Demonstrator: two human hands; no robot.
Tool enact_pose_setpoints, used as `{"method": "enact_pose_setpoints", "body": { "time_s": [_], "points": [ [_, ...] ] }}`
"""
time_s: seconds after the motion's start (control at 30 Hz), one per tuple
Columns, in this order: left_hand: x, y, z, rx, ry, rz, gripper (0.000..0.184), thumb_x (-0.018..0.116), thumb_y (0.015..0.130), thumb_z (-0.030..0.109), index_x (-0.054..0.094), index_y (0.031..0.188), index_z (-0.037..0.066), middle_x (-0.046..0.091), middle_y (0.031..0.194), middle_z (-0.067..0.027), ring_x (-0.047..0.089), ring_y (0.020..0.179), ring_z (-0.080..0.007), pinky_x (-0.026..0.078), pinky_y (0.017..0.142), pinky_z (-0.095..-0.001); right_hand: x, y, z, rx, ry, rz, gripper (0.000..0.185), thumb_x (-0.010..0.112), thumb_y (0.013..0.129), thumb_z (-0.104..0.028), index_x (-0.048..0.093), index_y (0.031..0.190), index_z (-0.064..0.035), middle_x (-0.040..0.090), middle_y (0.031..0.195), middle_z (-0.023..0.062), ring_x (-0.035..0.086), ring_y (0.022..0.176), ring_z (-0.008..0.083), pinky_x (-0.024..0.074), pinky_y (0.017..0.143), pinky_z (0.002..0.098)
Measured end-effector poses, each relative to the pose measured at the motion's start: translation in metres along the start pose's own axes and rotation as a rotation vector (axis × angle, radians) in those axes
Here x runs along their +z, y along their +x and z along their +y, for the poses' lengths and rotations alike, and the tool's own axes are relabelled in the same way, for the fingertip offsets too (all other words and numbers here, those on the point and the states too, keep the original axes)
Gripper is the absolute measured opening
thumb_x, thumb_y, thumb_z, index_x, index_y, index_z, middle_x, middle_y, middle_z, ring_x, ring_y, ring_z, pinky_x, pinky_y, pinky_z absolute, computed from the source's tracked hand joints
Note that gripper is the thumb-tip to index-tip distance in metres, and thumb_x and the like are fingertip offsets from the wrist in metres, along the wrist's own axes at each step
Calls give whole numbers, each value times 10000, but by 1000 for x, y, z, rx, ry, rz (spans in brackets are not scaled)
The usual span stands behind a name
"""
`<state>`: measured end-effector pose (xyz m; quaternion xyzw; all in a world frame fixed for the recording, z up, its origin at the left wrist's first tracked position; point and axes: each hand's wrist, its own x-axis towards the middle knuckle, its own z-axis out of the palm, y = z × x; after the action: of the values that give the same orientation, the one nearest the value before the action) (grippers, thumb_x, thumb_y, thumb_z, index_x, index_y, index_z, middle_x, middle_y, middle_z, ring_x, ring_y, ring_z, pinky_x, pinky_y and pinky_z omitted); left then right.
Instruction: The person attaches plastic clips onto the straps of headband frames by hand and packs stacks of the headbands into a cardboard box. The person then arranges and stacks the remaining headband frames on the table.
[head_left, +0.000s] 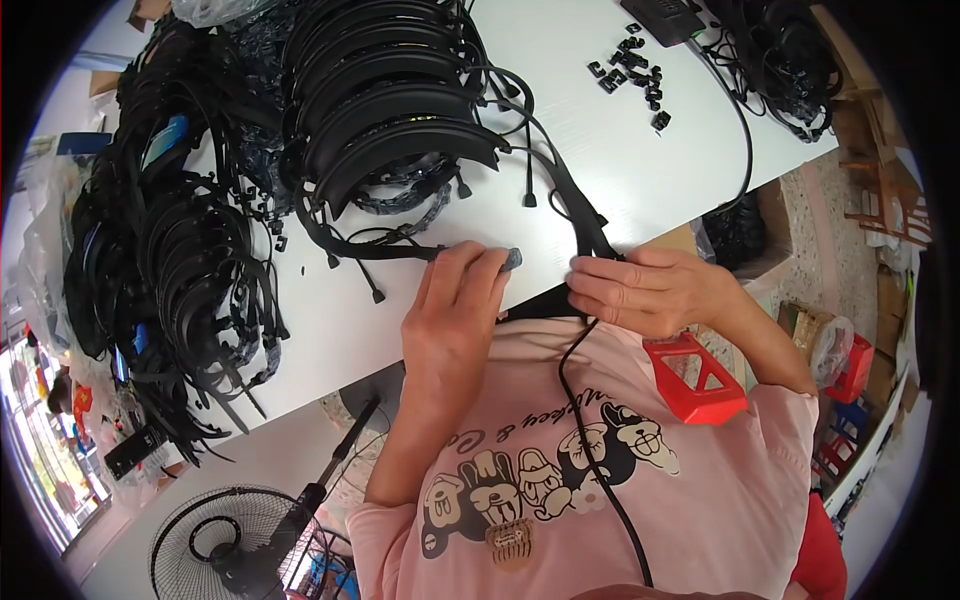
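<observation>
Curved black bands (400,150) with thin cables and small plugs lie stacked in a row on the white table. My left hand (455,300) is closed at the end of a black strap (385,250) that runs from the nearest band. A small dark grey piece (511,259) sticks out beside its fingertips. My right hand (645,290) is closed around flat black straps (575,205) coming down from the stack's right side. Its fingers hide the strap ends. Both hands are at the table's front edge, a short gap apart.
More black bands and cables (200,260) are heaped on the left. Small black clips (630,70) lie scattered at the back right, near a black box (665,18). A fan (225,550) stands below left. A black cable (605,465) hangs over my shirt.
</observation>
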<state>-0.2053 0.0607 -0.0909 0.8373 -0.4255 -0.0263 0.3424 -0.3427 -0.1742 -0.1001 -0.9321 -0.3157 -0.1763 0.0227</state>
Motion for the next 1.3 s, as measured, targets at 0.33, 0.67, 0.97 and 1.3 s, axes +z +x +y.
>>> {"method": "enact_pose_setpoints", "body": {
  "time_s": [0.33, 0.67, 0.97, 1.3],
  "points": [
    [-33, 19, 4, -278, -422, -9, 159, 753, 903, 22, 713, 1055, -5, 683, 1042, -61, 626, 779, -84, 509, 669, -226, -13, 77, -9, 1024, 1069, 353, 178, 697, 923, -5, 764, 1086, -33, 723, 946, 39, 641, 782, 74, 484, 651, 217],
    [-45, 30, -28, -273, -903, -20, 175, 762, 909, 21, 712, 1072, -21, 653, 1058, -54, 571, 742, -74, 479, 663, -220, 11, 118, -4, 938, 1647, 725, 122, 681, 964, -23, 706, 1071, 29, 722, 928, 47, 660, 825, 74, 510, 702, 224],
    [-54, 32, -40, -350, -1111, -110, 285, 756, 943, 222, 703, 1042, -40, 629, 1026, -70, 494, 672, -80, 402, 590, -229, 14, 119, 1, 985, 1617, 549, 125, 694, 965, -56, 738, 1059, 13, 720, 857, 25, 617, 739, 51, 494, 661, 215],
    [-45, 33, -50, -363, -1199, -222, 462, 788, 919, 395, 689, 1025, -43, 609, 951, -57, 466, 625, -71, 378, 553, -231, 17, 121, 8, 948, 1628, 471, 127, 703, 957, -71, 754, 1049, 0, 700, 821, -8, 578, 698, 20, 430, 618, 187]
  ]
}}
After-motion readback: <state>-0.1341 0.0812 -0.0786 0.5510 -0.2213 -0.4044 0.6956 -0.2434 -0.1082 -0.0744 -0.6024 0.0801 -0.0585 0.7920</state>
